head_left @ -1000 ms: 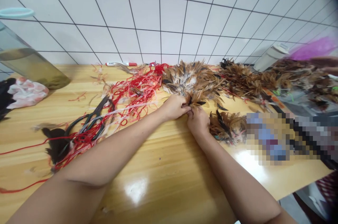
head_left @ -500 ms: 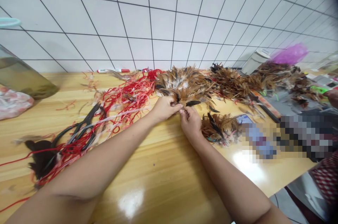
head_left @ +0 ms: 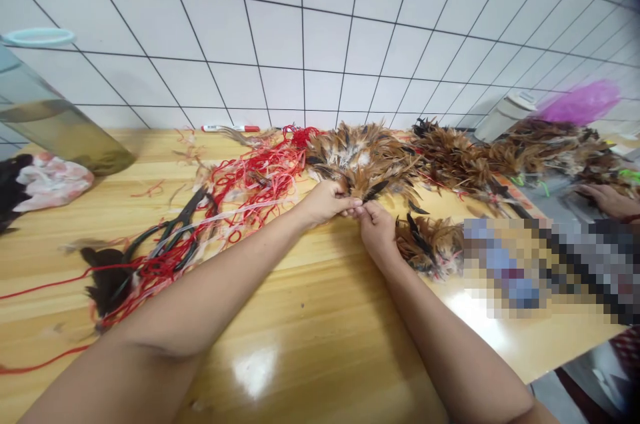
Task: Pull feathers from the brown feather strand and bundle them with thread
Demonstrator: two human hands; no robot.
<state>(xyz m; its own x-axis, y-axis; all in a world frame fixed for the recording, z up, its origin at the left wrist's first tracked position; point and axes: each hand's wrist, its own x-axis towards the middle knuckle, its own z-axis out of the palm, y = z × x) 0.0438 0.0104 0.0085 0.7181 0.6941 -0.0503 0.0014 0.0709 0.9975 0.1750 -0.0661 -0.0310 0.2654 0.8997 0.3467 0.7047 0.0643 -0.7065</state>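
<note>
My left hand (head_left: 326,203) and my right hand (head_left: 379,231) meet fingertip to fingertip, both closed in a pinch. Brown and black feathers (head_left: 376,191) stick out from between their fingers; the pinched ends are hidden. Just behind lies a large pile of brown feathers (head_left: 387,154). Beside my right wrist rests a small bundle of brown feathers (head_left: 433,247). Left of my hands, red and pink strings (head_left: 250,184) spread in a tangle. Black-handled scissors (head_left: 173,231) lie partly under strings, near dark feathers (head_left: 107,277).
A jar of yellowish liquid (head_left: 65,134) stands at the far left beside a crumpled plastic bag (head_left: 55,181). Along the tiled wall lie a marker (head_left: 230,129) and more feathers (head_left: 450,154). A white cup (head_left: 506,116) stands back right. Another person's hand (head_left: 607,199) is at the right edge.
The view has turned left, so everything sits further right. My hands remain pinched together at the feathers. More of the other person's hand shows at the right.
</note>
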